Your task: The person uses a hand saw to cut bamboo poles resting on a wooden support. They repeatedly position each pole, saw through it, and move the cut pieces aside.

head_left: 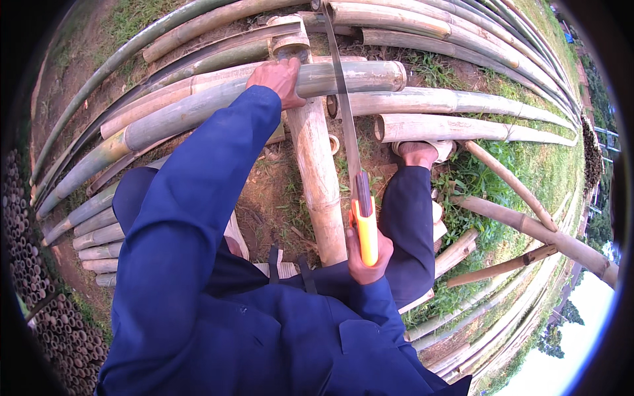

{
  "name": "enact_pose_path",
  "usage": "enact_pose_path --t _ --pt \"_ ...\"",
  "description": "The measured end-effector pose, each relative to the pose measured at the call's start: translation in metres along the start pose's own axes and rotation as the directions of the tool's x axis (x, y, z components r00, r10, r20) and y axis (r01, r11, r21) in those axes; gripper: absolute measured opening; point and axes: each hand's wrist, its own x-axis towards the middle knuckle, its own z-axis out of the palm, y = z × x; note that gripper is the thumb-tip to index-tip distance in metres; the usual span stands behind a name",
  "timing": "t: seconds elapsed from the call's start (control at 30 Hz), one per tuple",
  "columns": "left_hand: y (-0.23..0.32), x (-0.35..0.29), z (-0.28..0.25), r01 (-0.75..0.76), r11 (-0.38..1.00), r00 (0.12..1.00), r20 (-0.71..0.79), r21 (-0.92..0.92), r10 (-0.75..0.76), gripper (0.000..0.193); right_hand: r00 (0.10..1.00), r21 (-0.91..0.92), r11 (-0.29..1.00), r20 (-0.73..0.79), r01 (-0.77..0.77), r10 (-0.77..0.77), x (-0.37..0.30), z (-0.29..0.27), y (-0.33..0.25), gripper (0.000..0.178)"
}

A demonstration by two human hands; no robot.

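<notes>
My left hand (281, 82) is wrapped over a thick grey-green bamboo pole (198, 105), a short way from its cut right end. In my right hand (368, 254) is a hand saw (347, 125) with an orange-yellow handle, held near my right thigh. Its long blade points away from me and crosses the pole between my left hand and the cut end. From this view I cannot tell how deep the blade sits, if at all. Beneath the pole runs a pale bamboo post (314, 171), reaching from near my lap to the far side.
More bamboo poles (449, 100) lie beyond and to the right. Split lengths (224, 56) lie at the far left, near stacked bamboo (53, 310) seen end-on. At right, crossed poles (528, 224) stand over grass. My right foot (419, 155) rests beside a pole end.
</notes>
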Motion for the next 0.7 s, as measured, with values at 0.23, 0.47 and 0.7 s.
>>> enact_pose_path --t 0.23,0.47,0.7 --pt "-0.006 0.004 -0.004 -0.045 0.999 0.998 0.036 0.004 0.045 0.074 1.0 0.203 0.979 -0.011 0.018 -0.016 0.1 0.027 0.0 0.01" --pt "-0.005 0.0 0.002 0.02 0.999 0.996 0.092 -0.033 -0.017 0.071 0.998 -0.003 0.998 0.034 -0.06 0.06 -0.043 -0.018 -0.003 0.035" --pt "0.0 0.003 -0.004 -0.007 1.0 1.0 0.026 -0.025 0.007 0.075 0.991 0.157 0.98 -0.074 0.124 -0.114 0.103 0.039 0.002 0.01"
